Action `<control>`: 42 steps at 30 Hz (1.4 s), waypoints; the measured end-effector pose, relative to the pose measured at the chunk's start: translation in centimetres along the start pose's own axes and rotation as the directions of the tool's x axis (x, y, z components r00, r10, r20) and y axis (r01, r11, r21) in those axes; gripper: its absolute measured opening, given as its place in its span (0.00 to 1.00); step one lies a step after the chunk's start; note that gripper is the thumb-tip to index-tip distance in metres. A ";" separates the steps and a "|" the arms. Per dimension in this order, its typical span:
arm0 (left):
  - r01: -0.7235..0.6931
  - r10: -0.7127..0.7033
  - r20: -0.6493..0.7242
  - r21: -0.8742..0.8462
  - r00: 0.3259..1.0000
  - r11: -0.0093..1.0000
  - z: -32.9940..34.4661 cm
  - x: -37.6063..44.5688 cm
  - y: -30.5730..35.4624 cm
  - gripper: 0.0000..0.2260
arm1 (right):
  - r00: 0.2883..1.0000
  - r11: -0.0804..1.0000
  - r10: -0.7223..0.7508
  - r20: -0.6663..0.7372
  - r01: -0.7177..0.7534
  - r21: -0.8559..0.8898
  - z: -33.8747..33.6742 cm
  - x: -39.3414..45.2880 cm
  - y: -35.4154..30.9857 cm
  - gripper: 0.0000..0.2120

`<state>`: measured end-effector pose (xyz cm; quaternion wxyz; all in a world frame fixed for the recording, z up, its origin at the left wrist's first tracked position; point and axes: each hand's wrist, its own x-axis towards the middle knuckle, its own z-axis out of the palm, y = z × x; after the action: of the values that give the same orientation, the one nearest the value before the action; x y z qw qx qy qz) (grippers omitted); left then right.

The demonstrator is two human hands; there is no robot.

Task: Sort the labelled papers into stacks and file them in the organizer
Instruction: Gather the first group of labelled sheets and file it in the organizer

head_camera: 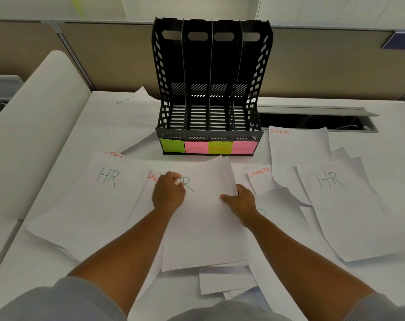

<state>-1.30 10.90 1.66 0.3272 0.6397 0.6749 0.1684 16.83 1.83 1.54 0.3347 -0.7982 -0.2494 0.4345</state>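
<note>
A black four-slot organizer [209, 89] stands at the back of the desk, with green and pink sticky labels on its front reading HR, SPORTS, FINANCE, ADMIN. Loose white sheets cover the desk. My left hand [168, 193] and my right hand [239, 200] hold the two side edges of a centre HR sheet [204, 228]. Another HR sheet [92, 198] lies at the left, and a third HR sheet [349, 205] at the right. SPORTS sheets [299, 147] lie right of the organizer, and an ADMIN sheet [127, 117] at the back left.
An open cable slot [317, 120] runs along the desk's back edge at the right. A partition wall [336, 66] rises behind the desk. A curved white panel [34, 123] borders the left side. More sheets [224, 281] lie near me.
</note>
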 end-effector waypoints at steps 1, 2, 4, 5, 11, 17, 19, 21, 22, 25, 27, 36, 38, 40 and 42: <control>0.014 -0.010 -0.066 0.068 0.998 0.998 -0.8 0.5 -1.0 0.10 | 1.000 1.000 -0.007 0.004 0.007 -0.002 0.0 0.0 -0.1 0.17; 0.040 -0.022 -0.123 0.147 0.992 0.988 -1.5 0.8 -2.1 0.13 | 1.000 1.000 -0.015 0.007 0.015 -0.006 0.1 0.0 -0.1 0.17; 0.111 -0.056 -0.190 0.294 0.980 0.949 -2.9 1.3 -3.8 0.20 | 1.000 0.999 -0.028 0.005 0.028 -0.022 0.2 0.0 -0.1 0.17; 0.146 -0.082 -0.193 0.352 0.978 0.924 -3.4 1.5 -4.6 0.23 | 1.000 0.999 -0.030 0.003 0.030 -0.027 0.3 -0.1 -0.1 0.17; 0.215 -0.162 -0.149 0.501 0.976 0.838 -5.0 2.3 -6.6 0.30 | 1.000 0.999 -0.031 0.005 0.031 -0.030 1.0 0.0 -0.6 0.16; 0.168 -0.139 -0.094 0.510 0.986 0.843 -5.5 2.3 -6.7 0.27 | 0.999 1.000 -0.025 0.022 0.026 -0.015 1.3 0.0 -1.0 0.19; 0.137 -0.116 -0.074 0.546 0.991 0.827 -5.5 2.4 -6.7 0.27 | 0.999 1.000 -0.019 0.031 0.019 -0.003 1.3 -0.1 -1.1 0.19; 0.115 -0.099 -0.059 0.574 0.993 0.811 -5.7 2.4 -6.6 0.26 | 0.999 1.000 -0.012 0.039 0.012 0.006 1.3 -0.1 -1.1 0.19; 0.114 -0.104 -0.051 0.584 0.993 0.804 -5.7 2.5 -6.6 0.26 | 0.999 1.000 -0.012 0.045 0.011 0.007 1.3 -0.2 -1.2 0.19; 0.152 -0.157 -0.040 0.561 0.987 0.814 -5.9 3.1 -6.0 0.23 | 0.997 1.000 -0.019 0.073 0.019 0.003 1.3 -0.3 -1.2 0.18; 0.176 -0.190 -0.021 0.486 0.982 0.856 -5.9 3.6 -4.8 0.20 | 0.996 1.000 -0.023 0.085 0.023 0.005 1.3 -0.4 -1.3 0.18; 0.418 -0.325 0.354 -0.230 0.877 0.879 -2.1 2.6 4.6 0.06 | 0.985 0.999 -0.038 0.169 0.034 0.025 1.7 -0.9 -2.1 0.16; 0.479 -0.325 0.433 -0.315 0.841 0.819 -1.1 1.9 5.9 0.06 | 0.983 0.998 -0.037 0.180 0.027 0.053 1.4 -1.0 -2.3 0.15; 0.540 -0.318 0.504 -0.390 0.803 0.746 -0.4 1.1 6.9 0.05 | 0.981 0.995 -0.035 0.192 0.016 0.098 1.3 -1.0 -2.3 0.16; 0.595 -0.306 0.568 -0.436 0.764 0.676 0.3 0.4 7.4 0.05 | 0.977 0.991 -0.038 0.211 0.010 0.132 1.3 -0.9 -2.2 0.20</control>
<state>4.46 12.19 6.09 0.6884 0.3317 0.6321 0.1288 15.06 3.05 3.17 0.3626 -0.7204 -0.2646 0.5287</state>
